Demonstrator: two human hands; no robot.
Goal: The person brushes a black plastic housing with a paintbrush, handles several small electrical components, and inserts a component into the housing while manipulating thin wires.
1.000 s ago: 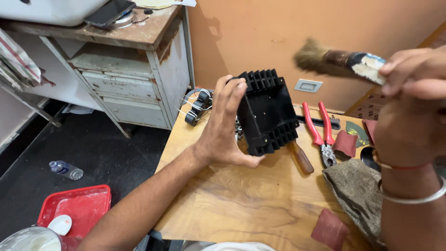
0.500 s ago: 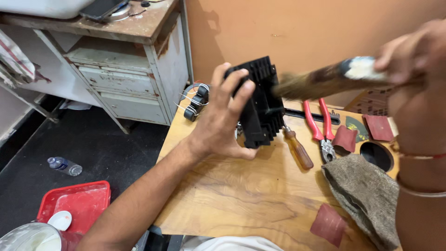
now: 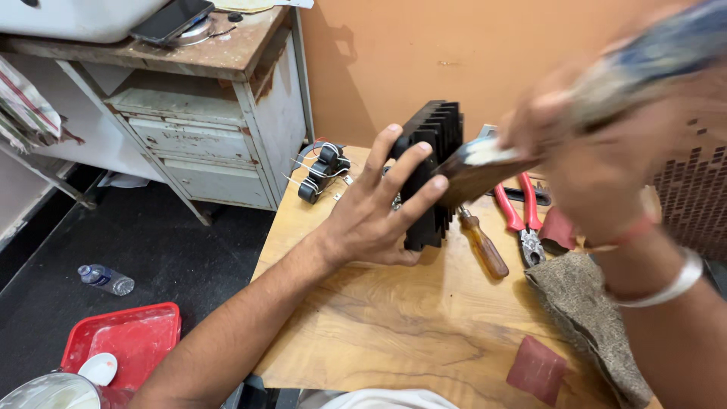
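My left hand (image 3: 382,208) grips a black finned metal block (image 3: 430,155) and holds it upright on the wooden table (image 3: 394,326). My right hand (image 3: 598,159), blurred by motion, holds a paintbrush (image 3: 485,163) whose bristles press against the block's right side. A brown-handled screwdriver (image 3: 482,242) lies just below the brush. Red-handled pliers (image 3: 522,216) lie to the right of it.
Black wound coils with wires (image 3: 322,170) sit at the table's far left corner. A grey cloth (image 3: 587,318) and a red sandpaper piece (image 3: 536,369) lie at the right. A worn cabinet (image 3: 204,129) stands left; a red tray (image 3: 113,341) and plastic bottle (image 3: 106,279) are on the floor.
My right hand has swung the brush down from above onto the block's side. My left hand has kept hold of the block, turning it slightly.
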